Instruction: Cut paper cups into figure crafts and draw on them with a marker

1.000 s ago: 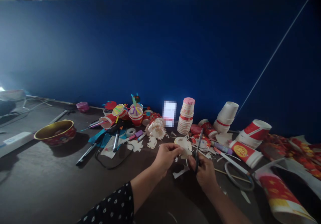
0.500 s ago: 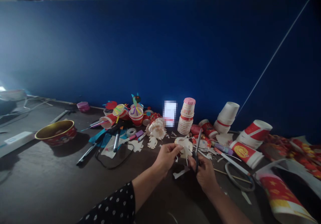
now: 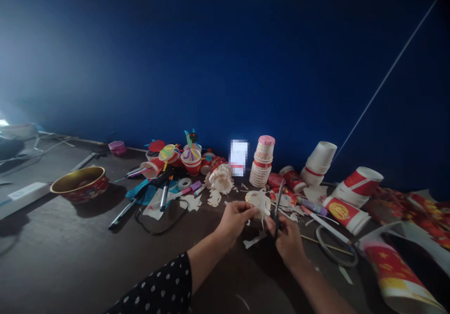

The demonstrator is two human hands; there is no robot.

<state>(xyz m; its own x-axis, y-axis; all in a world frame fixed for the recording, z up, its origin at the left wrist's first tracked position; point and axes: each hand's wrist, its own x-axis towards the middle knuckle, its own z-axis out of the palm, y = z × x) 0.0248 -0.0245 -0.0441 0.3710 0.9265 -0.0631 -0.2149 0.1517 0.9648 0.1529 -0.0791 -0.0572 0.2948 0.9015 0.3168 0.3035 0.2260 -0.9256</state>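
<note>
My left hand [image 3: 235, 223] pinches a cut white paper cup [image 3: 258, 203] with strips hanging from it. My right hand [image 3: 288, 244] grips black-handled scissors [image 3: 277, 208], their blades pointing up and away from me, right beside the paper. I cannot tell whether the blades are on the paper. Scraps of white paper [image 3: 252, 242] lie on the dark table [image 3: 87, 248] under my hands. Just beyond them sits a fringed white paper cup flower [image 3: 221, 181].
Stacked paper cups [image 3: 262, 162] and white cups [image 3: 318, 159] stand by the blue wall [image 3: 225, 70]. Decorated red cups [image 3: 186, 157], markers [image 3: 163, 196], a tape roll [image 3: 184, 183] and a gold-rimmed red bowl [image 3: 80, 184] lie left. A large red printed cup [image 3: 395, 272] lies right.
The view has shifted slightly, so the table items sit a little further right. Both hands hold the same things, with the paper and scissors in nearly the same place.
</note>
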